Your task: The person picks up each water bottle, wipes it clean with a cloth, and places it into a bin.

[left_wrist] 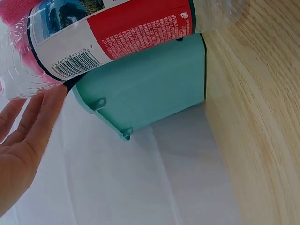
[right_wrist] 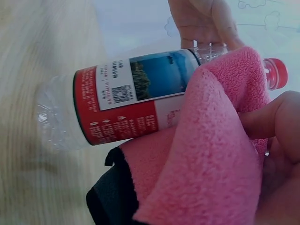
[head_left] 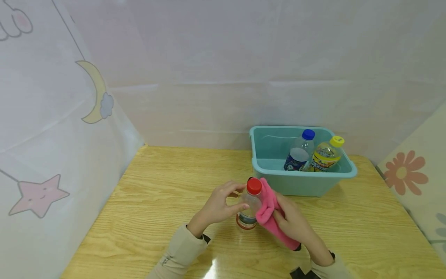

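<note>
A clear plastic bottle (head_left: 246, 219) with a red cap and a red, white and blue label stands upright on the wooden table. My left hand (head_left: 218, 203) holds its upper part from the left, thumb in front and fingers behind; the left wrist view shows the fingertips at the bottle's shoulder. My right hand (head_left: 294, 219) grips a folded pink fleecy cloth (right_wrist: 211, 136) with a dark edge. The cloth lies against the right side of the bottle just below the cap, and its lower end hangs down beside the label.
Behind the hands at the back right stands a light-teal plastic bin (head_left: 289, 182). Inside lean a bottle with a blue cap (head_left: 308, 134) and one with a yellow cap (head_left: 336, 141). A pale printed sheet (head_left: 209, 104) hangs behind the table (head_left: 167, 182).
</note>
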{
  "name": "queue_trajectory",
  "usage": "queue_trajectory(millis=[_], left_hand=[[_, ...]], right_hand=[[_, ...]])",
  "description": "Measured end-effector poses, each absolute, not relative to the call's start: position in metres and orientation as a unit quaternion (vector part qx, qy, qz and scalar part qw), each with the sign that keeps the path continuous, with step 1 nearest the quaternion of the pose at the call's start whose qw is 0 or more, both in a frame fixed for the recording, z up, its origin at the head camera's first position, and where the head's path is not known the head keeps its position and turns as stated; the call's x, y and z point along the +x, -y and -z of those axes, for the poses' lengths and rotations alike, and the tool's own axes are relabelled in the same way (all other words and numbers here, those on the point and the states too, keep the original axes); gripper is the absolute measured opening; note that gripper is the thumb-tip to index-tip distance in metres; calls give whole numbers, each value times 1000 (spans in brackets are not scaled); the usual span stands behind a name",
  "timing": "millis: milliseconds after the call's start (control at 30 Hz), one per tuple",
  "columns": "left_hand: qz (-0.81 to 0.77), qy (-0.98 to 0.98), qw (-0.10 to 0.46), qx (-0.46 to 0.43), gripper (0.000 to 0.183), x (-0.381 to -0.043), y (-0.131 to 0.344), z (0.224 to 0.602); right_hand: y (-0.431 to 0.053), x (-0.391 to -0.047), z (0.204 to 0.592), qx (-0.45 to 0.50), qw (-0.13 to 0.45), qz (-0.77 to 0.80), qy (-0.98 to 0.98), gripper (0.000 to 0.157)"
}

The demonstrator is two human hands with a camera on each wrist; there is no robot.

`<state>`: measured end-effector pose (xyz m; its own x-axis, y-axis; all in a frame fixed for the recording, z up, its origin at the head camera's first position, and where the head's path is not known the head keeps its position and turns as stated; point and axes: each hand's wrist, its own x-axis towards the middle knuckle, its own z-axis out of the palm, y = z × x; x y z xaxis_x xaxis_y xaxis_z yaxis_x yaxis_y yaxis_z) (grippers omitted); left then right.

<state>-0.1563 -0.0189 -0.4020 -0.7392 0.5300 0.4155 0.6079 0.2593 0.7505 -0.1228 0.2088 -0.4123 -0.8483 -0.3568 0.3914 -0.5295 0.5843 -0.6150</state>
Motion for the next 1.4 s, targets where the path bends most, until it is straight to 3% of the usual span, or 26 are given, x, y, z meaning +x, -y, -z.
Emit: queue_trajectory(millis=[200,733,1133,1400], left_hand=[[529,772,5,-351,41,-155,19,403],[533,773,-11,-343,44,-155,21,403],[535,772,4,-341,43,-139,20,377],[518,782,32,-346,50,-151,18,408]], right_hand=[[-209,-123,423,242,87,-417,872,52],[-206,-129,447,220,5,-411,885,48],[-203,-128,452,212,-25,-349,913,45],[-200,-126,456,223,-18,-315,922,36]])
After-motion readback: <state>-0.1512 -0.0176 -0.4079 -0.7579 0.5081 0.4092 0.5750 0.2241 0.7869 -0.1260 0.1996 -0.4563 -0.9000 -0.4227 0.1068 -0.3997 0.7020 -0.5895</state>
